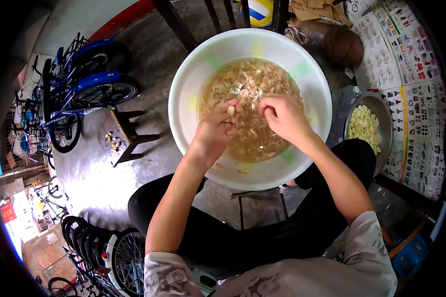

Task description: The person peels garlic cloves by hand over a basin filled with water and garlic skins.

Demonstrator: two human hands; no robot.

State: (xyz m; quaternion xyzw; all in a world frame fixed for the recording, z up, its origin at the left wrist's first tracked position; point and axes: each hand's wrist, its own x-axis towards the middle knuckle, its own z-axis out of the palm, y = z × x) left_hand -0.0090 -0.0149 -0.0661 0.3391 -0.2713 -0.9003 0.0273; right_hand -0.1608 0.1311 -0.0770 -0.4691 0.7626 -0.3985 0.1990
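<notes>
A pale garlic clove [231, 111] is held in the fingers of my left hand [217, 126], over the left side of a large white basin [186, 89]. The basin holds cloudy brown water with many loose garlic skins [250, 79] floating in it. My right hand [284, 118] is just to the right, above the same water, its fingers curled into a pinch. Whatever may be between those fingertips is hidden. Right of the basin, a metal bowl [384, 133] holds many peeled garlic cloves [363, 126].
To the left stands a small wooden stool [121, 136] with several cloves on it. Blue bicycles [96, 81] are parked beyond it, and tyres [84, 237] stand at lower left. A printed sheet [416, 114] covers the surface at right. A ball [258, 12] lies behind the basin.
</notes>
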